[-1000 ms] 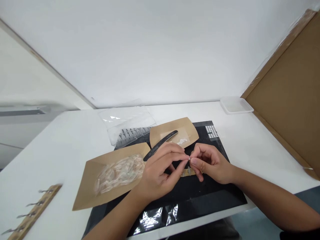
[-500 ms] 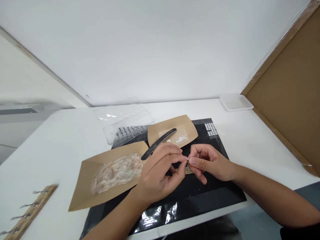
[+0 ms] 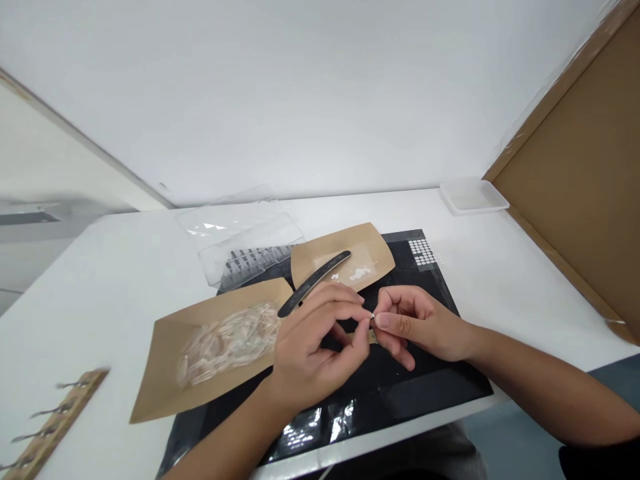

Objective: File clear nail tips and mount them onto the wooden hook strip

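Observation:
My left hand (image 3: 315,353) and my right hand (image 3: 417,327) meet above a black mat (image 3: 400,393), their fingertips pinching a tiny white piece (image 3: 373,315). Its exact shape is too small to tell. Just below the fingertips lies a narrow wooden strip (image 3: 363,337), partly hidden by them. Left of my left hand, a kraft paper tray (image 3: 170,363) holds a heap of transparent nail tips (image 3: 227,343). A black curved nail file (image 3: 314,275) rests across a second kraft tray (image 3: 340,247), which also holds small white bits (image 3: 360,273).
A transparent plastic case (image 3: 240,243) with dark rows inside sits behind the trays. A sheet of white dots (image 3: 421,251) lies on the mat. A wooden bar with metal clips (image 3: 55,420) lies at the lower left, a white tray (image 3: 473,197) stands far right, and a cardboard panel (image 3: 565,180) rises beyond.
The whole scene has drifted slightly left and up in the picture as my head moved. Both hands keep pinching the tiny white piece together.

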`<control>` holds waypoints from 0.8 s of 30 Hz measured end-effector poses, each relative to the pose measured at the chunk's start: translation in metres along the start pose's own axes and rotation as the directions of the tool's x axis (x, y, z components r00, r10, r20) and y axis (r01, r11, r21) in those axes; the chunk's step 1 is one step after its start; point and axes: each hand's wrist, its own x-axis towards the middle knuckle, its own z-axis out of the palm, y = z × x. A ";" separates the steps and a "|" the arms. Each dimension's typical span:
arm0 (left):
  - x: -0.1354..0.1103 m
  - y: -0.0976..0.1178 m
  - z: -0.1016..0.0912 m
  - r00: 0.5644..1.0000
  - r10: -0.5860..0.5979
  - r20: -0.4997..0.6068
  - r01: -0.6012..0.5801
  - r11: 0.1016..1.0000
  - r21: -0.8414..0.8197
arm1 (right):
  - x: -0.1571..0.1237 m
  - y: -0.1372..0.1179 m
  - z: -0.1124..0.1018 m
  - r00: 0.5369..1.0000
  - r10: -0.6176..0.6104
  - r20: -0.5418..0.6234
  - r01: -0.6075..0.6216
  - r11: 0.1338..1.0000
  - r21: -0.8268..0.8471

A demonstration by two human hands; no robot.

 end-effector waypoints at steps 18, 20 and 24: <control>0.002 -0.003 0.001 1.000 0.004 -0.006 -0.004 0.999 0.038 | -0.009 0.000 0.007 0.980 -0.165 -0.116 0.096 0.888 -0.450; 0.002 -0.004 0.002 1.000 0.014 -0.008 -0.014 0.999 0.042 | -0.011 0.000 0.009 0.970 -0.197 -0.139 0.087 0.824 -0.560; 0.001 -0.004 0.004 1.000 0.030 -0.007 -0.029 0.998 0.062 | -0.011 -0.002 0.011 0.965 -0.232 -0.122 0.100 0.755 -0.648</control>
